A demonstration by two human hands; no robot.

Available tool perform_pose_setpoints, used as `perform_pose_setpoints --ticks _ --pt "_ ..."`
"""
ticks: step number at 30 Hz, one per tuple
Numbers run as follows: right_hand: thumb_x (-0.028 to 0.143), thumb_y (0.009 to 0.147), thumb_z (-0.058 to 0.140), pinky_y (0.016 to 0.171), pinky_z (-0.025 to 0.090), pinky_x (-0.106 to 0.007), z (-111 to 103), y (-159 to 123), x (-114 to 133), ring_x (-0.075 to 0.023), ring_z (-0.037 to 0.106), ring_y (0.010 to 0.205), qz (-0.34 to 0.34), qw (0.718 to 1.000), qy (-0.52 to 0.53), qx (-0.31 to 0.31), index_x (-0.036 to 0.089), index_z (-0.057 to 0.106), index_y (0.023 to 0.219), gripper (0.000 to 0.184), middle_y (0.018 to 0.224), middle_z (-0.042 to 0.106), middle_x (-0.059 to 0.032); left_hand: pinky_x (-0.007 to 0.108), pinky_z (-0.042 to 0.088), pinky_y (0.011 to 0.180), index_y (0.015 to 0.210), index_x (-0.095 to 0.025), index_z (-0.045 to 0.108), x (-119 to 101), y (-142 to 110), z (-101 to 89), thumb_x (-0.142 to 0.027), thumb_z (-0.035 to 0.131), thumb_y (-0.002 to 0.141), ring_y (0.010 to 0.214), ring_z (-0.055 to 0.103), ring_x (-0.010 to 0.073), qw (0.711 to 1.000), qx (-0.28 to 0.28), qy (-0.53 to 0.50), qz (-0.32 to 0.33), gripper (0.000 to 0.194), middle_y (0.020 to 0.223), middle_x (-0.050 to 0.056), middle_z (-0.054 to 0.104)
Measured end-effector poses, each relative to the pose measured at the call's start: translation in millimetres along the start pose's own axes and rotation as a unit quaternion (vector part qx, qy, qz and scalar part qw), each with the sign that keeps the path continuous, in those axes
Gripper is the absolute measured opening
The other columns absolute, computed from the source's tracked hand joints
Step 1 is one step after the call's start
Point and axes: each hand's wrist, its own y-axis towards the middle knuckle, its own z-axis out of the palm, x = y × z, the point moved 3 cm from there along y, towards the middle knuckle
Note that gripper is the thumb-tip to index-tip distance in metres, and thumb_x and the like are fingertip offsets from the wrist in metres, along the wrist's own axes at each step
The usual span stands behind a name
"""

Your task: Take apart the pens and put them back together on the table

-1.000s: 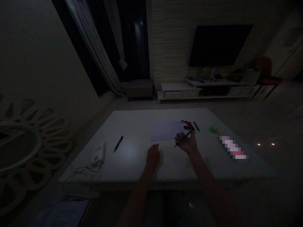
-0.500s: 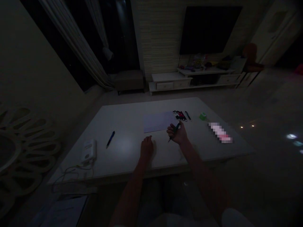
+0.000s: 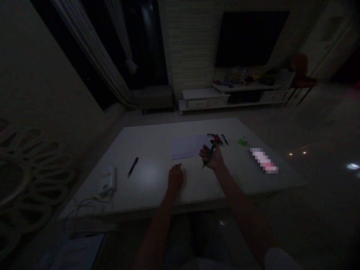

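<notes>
On the white rectangular table (image 3: 152, 138) at lower centre of the frame, the right hand (image 3: 213, 158) is closed firmly around a dark pen (image 3: 210, 153), just below a cluster of pens (image 3: 215, 139) and beside a white paper sheet (image 3: 187, 147), while the left hand (image 3: 175, 178) rests palm-down, loosely curled, holding nothing.

The pen (image 3: 210, 151) in the right hand (image 3: 213, 158) is dark green, the table (image 3: 152, 142) white, and the lone pen (image 3: 132, 167) blue.
</notes>
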Motion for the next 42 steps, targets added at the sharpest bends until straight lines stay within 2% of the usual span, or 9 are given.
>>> perform_pose_setpoints --ticks 18,28,42 --pt "0.057 0.08 0.04 0.033 0.018 -0.016 8.7 2.6 -6.1 -0.009 0.027 0.045 0.007 0.998 -0.049 0.037 0.016 0.061 0.088 0.047 0.058 0.036 0.0037 0.035 0.044 0.083 0.115 -0.015 0.052 -1.8 1.2 -4.7 -0.015 0.038 0.088 0.095 0.055 0.0207 1.0 0.002 -0.01 0.001 0.031 0.105 0.01 0.059" --pt "0.051 0.081 0.041 0.033 0.017 -0.016 13.7 0.2 -8.8 -0.0086 0.025 0.044 -0.004 0.998 -0.045 0.047 0.015 0.061 0.088 0.042 0.058 0.036 0.0041 0.034 0.044 0.083 0.113 -0.015 0.053 -3.6 0.2 -8.1 -0.009 0.039 0.086 0.095 0.054 0.0202 1.0 0.011 -0.005 0.002 0.032 0.104 0.01 0.058" --pt "0.051 0.083 0.036 0.033 0.016 -0.017 8.6 3.6 -8.2 -0.0088 0.023 0.044 -0.021 0.999 -0.045 0.017 0.017 0.061 0.085 0.042 0.058 0.033 0.0042 0.037 0.043 0.085 0.111 -0.017 0.055 -2.2 -0.2 -4.3 -0.015 0.038 0.089 0.099 0.053 0.022 1.0 0.006 -0.002 0.001 0.028 0.106 0.01 0.058"
